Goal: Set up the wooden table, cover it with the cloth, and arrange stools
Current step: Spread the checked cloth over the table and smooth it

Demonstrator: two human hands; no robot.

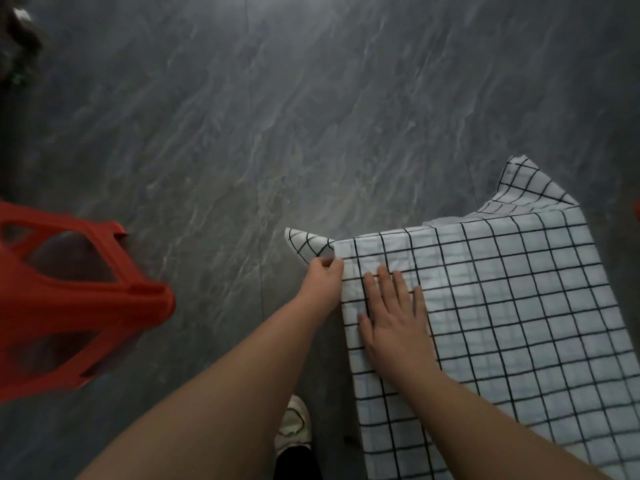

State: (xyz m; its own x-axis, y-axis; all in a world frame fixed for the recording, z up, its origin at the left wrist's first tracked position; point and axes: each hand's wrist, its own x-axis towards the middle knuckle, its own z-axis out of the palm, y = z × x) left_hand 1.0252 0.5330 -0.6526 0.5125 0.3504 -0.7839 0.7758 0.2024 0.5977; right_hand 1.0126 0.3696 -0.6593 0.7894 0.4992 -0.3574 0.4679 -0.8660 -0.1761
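left hand (323,271) – pinches checked cloth (502,306) edge | right hand (394,317) – flat on cloth | red stool (79,306) nearby

The left hand (323,277) pinches the cloth (519,306) at its edge, fingers curled; the right hand (394,320) lies flat on the cloth, fingers spread.

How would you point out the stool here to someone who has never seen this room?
Start from the dark grey marbled floor. At the picture's left edge, well apart from the checked cloth, is the stool. It is bright red plastic with cut-out openings, unlike the white, black-gridded cloth.
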